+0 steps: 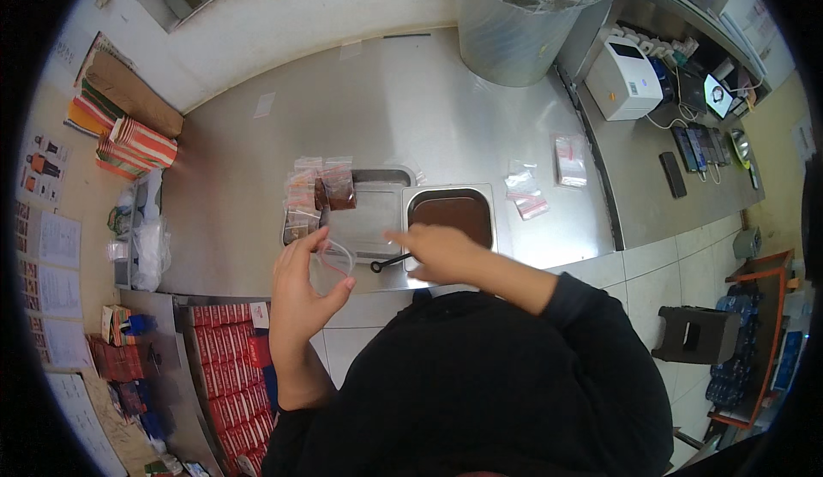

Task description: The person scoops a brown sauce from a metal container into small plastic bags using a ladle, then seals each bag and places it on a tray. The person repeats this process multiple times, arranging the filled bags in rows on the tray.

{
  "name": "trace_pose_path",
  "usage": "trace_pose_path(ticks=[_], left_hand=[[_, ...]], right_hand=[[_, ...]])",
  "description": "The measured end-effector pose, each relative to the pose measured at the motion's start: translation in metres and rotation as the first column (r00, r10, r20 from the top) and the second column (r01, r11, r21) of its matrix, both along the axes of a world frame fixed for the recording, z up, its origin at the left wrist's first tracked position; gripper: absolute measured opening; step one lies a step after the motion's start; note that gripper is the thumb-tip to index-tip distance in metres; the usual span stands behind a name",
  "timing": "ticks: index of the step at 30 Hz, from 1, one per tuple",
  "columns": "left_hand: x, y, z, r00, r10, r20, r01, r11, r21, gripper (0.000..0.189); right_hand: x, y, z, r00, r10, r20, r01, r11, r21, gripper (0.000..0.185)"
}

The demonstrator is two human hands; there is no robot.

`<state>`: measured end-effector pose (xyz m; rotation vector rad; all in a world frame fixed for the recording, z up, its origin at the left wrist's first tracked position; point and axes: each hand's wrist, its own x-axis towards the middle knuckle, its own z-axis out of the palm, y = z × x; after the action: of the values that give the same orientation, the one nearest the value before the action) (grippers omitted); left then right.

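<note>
My left hand (305, 290) holds a small clear zip-lock bag (337, 258) by its sides, fingers and thumb spread, its red-lined mouth bowed apart. My right hand (443, 252), slightly blurred, is over the near left corner of a steel pan (492, 220) of brown powder (450, 210). A black handle with a ring end (388, 263) runs under this hand; whether the fingers grip it is hidden. Left of the pan is a shallow steel tray (370, 223). Several filled zip-lock bags (337, 188) with brown contents lie along its left side.
Flat zip-lock bags (526, 188) and another stack of them (570, 161) lie right of the pan. A large lined plastic bin (521, 40) stands at the back. On the right counter are a white label printer (622, 78) and several phones (697, 146). Red boxes (231, 374) fill a space at lower left.
</note>
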<state>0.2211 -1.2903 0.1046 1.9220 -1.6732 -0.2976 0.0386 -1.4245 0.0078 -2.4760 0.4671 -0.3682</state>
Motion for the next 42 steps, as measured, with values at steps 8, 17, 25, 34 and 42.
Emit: trace_pose_path(ticks=[8,17,25,34,42], left_hand=[[0.014,0.017,-0.018,0.978,0.13,-0.161,-0.144,0.986,-0.083,0.054],[0.004,-0.004,-0.021,0.977,0.098,-0.188,-0.12,0.987,-0.109,0.059],[0.0,-0.023,-0.026,0.941,0.018,-0.339,-0.089,0.977,-0.194,0.057],[0.0,-0.04,-0.057,0.861,-0.043,-0.507,-0.047,0.986,-0.163,0.066],[-0.038,-0.086,-0.085,0.888,-0.098,-0.449,0.023,0.985,-0.169,0.069]], right_hand=[[-0.041,0.005,-0.037,0.963,-0.223,0.152,0.206,0.971,0.122,0.014],[-0.119,0.035,-0.083,0.774,-0.633,0.004,0.128,0.162,0.978,0.027],[-0.127,0.044,-0.108,0.677,-0.731,-0.086,-0.29,-0.373,0.881,0.033],[-0.125,0.021,-0.071,0.535,-0.845,-0.001,-0.358,-0.228,0.905,0.028],[-0.136,-0.031,0.041,0.429,-0.786,0.445,-0.241,0.375,0.895,0.025]])
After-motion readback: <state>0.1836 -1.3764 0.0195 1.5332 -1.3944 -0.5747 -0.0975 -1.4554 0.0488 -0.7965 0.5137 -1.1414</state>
